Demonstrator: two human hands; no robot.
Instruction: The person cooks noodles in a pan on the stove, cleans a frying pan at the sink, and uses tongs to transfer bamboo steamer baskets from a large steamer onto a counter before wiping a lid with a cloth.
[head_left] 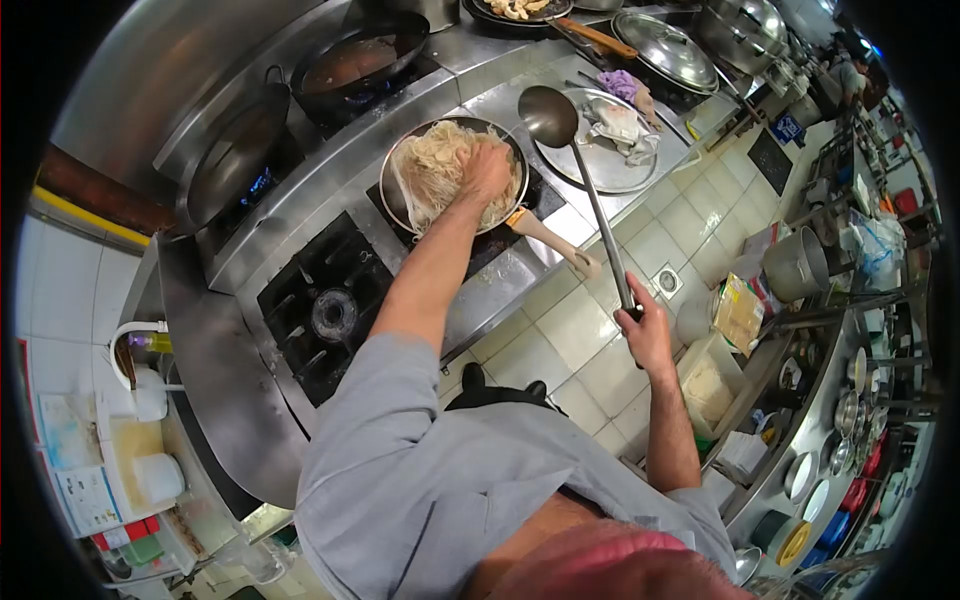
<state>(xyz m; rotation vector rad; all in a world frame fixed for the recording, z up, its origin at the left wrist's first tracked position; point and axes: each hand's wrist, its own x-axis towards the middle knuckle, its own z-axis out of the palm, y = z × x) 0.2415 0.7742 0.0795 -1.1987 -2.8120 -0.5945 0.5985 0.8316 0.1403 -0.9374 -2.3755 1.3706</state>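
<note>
My left hand (485, 170) is down in a heap of pale thin noodles (430, 165). Its fingers look curled into the strands, with their tips hidden. The noodles fill a round frying pan (392, 205), which rests on a burner at the front of the range; its light handle (555, 240) points toward my right side. My right hand (645, 325) is closed around the lower end of a long metal ladle (597, 205). The bowl of the ladle (548, 115) is raised, beside the pan and over the edge of a round metal tray (640, 178).
Behind the pan, a wok of reddish-brown liquid (350, 65) and a dark wok (235, 160) sit on burners, with a blue flame (260, 185) showing. A bare burner (333, 313) lies left. White cloth (620, 130) rests on the tray. Shelves with bowls (845, 410) line the right.
</note>
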